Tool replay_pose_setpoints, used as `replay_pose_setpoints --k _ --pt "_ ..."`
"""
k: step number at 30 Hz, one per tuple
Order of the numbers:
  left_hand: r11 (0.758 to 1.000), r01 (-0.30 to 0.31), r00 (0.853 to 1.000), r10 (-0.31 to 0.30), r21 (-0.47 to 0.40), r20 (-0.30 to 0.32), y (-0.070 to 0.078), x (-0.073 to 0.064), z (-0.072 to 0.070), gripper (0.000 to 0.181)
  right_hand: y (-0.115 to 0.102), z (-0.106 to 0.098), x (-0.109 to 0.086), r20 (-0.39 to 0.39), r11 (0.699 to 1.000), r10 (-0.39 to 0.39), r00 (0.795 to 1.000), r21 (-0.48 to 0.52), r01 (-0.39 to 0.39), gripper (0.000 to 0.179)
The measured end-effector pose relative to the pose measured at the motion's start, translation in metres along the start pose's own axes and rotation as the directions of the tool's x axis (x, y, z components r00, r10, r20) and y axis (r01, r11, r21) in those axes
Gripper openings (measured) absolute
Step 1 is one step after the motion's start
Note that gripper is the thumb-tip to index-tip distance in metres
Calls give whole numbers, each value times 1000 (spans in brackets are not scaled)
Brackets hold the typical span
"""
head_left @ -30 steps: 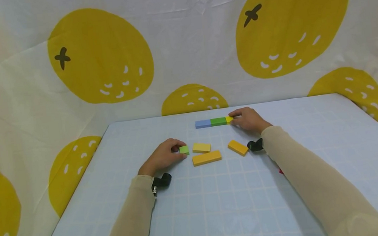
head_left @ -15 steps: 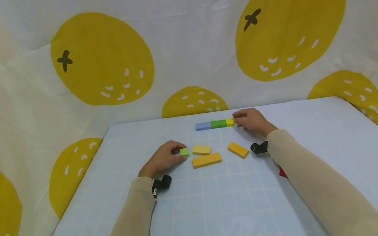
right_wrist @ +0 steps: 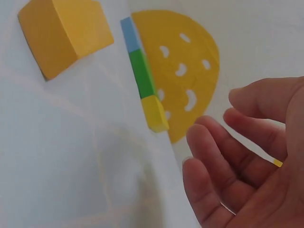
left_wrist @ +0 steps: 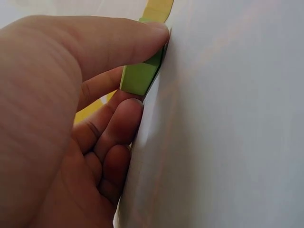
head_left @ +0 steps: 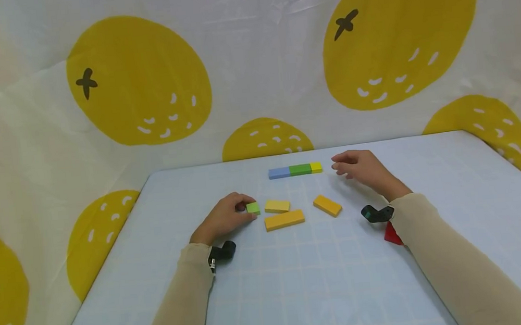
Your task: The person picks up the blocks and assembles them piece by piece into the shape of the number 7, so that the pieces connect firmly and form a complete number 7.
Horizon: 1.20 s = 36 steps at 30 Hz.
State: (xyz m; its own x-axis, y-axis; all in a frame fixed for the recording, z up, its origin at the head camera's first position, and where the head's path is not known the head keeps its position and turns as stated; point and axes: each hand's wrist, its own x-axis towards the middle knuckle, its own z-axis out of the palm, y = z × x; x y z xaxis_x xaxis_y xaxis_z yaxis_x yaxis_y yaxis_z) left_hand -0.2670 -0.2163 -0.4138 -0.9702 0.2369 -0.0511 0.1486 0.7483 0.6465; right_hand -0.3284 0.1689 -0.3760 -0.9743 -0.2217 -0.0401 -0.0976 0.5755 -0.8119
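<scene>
Head view: L hand (head_left: 225, 216) pinches lt-green block (head_left: 253, 208), prob. to steady it; pale-yellow block (head_left: 277, 206) just beside grip. R hand (head_left: 362, 167) empty, relaxed, near tri-color row (head_left: 300, 169), not touching, likely sparing its alignment.

A: How are our arms set?
B: Our left arm (head_left: 176, 309) and right arm (head_left: 468, 268) both reach forward from the lower edge of the head view, slanting toward each other, with beige sleeves (head_left: 196, 257) down to the wrists (head_left: 398, 189).
A: And our left hand (head_left: 223, 217)?
B: We have it in a pinch: the left thumb (left_wrist: 118, 42) stretches across, one finger (left_wrist: 102, 86) shows partly hidden behind, and the lower fingers (left_wrist: 124, 122) bend inward.
A: Is our right hand (head_left: 367, 171) the same?
B: No, we hold it looser and farther forward. Its right fingers (right_wrist: 211, 156) bend gently, and the right thumb (right_wrist: 266, 97) stands apart from them.
</scene>
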Motion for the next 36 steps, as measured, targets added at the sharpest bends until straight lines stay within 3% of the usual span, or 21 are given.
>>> replay_pose_setpoints --k 9,12,29,36 --pt "1000 -22 999 23 13 -29 2 -3 -3 35 -1 -2 -25 -1 981 -80 997 177 79 38" --pt "1000 -28 998 29 3 -47 3 -2 -3 35 -1 -4 -29 -5 981 -95 995 171 95 39" --pt "999 -38 997 38 -2 -62 1 3 0 36 19 -13 -36 37 997 -2 999 76 -1 48" --pt "999 -32 998 32 2 -63 -1 2 -1 37 22 -17 -44 32 998 -20 999 68 18 44"
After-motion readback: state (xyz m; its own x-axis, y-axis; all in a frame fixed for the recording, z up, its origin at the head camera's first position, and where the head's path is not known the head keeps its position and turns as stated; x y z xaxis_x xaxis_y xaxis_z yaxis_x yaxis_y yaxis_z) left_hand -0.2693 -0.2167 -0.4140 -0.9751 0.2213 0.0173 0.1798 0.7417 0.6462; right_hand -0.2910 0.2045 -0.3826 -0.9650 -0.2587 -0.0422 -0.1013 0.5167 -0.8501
